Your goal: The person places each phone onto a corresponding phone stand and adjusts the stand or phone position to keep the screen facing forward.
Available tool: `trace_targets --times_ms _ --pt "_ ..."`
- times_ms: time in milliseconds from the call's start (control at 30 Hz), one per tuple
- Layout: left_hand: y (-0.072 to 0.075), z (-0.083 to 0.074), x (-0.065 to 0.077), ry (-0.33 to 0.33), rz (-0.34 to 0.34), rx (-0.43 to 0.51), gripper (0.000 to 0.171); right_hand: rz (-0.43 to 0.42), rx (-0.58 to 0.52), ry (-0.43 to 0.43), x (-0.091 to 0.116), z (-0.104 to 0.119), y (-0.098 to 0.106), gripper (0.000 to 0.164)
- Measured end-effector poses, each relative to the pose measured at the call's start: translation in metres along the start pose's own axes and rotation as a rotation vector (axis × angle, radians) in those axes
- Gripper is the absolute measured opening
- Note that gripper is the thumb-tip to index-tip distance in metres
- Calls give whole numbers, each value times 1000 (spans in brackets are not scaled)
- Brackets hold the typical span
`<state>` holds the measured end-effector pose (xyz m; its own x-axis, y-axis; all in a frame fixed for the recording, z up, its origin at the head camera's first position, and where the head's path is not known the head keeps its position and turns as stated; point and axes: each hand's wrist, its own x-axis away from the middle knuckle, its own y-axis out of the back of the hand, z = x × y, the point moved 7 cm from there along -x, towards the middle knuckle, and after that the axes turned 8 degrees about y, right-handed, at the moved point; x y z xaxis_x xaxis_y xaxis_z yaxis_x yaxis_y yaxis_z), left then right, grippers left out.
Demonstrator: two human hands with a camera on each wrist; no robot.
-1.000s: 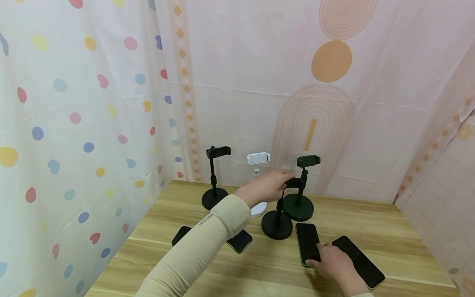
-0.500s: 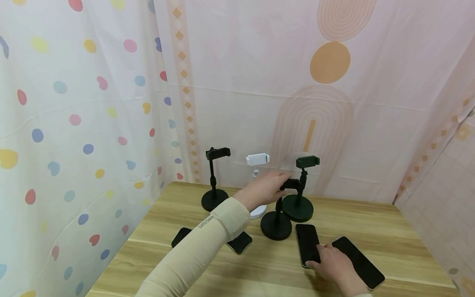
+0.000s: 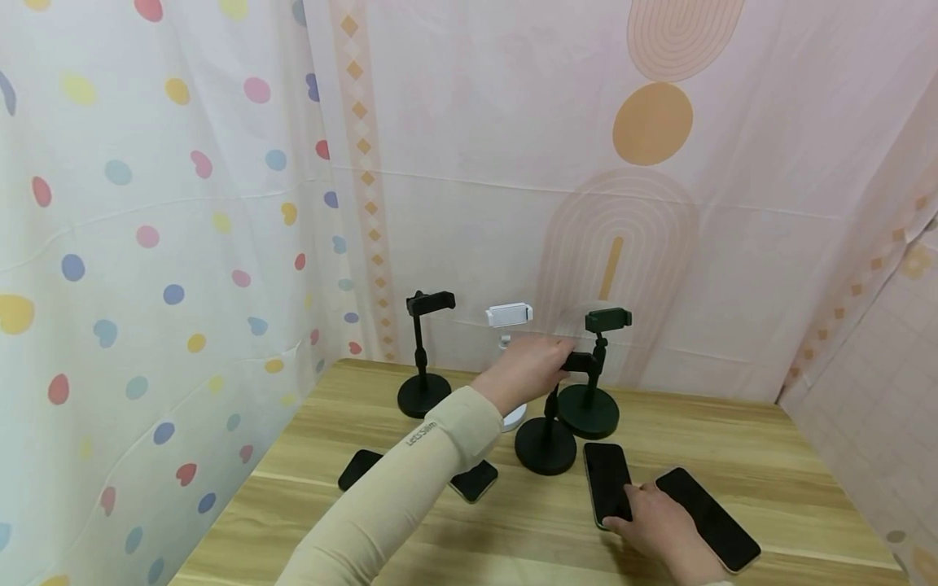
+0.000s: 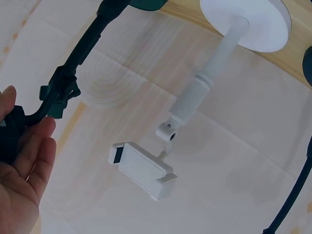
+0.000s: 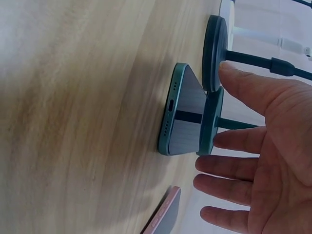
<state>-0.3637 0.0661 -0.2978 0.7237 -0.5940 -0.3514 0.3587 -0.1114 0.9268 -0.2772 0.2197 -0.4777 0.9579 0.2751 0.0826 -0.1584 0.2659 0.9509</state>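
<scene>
My left hand (image 3: 523, 370) grips the clamp head of a black phone stand (image 3: 545, 448) with a round base. In the left wrist view, its thumb and fingers (image 4: 39, 161) curl around that clamp, part of which is hidden by the hand. My right hand (image 3: 657, 522) hovers by a green-edged phone (image 3: 607, 478) that lies screen up. The right wrist view shows this hand's fingers (image 5: 229, 168) spread loosely, apart from the phone and holding nothing. Another phone (image 3: 709, 518), pink-edged in the right wrist view, lies to the right, close by the hand.
Behind the held stand are a dark green stand (image 3: 589, 411) and a white stand (image 3: 509, 315), partly covered by my left hand. A second black stand (image 3: 423, 395) is at the back left. Two phones, one left (image 3: 359, 470) and one nearer the middle (image 3: 474, 481), lie partly under my left forearm.
My left hand shifts slightly on the clamp of the black stand, its fingers closing in, and the forearm moves a little to the right. The right hand stays nearly still.
</scene>
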Motion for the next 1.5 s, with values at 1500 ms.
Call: trace_targets --times_ms 1500 --pt "-3 2 -2 57 30 76 53 -125 60 -92 -5 -2 3 70"
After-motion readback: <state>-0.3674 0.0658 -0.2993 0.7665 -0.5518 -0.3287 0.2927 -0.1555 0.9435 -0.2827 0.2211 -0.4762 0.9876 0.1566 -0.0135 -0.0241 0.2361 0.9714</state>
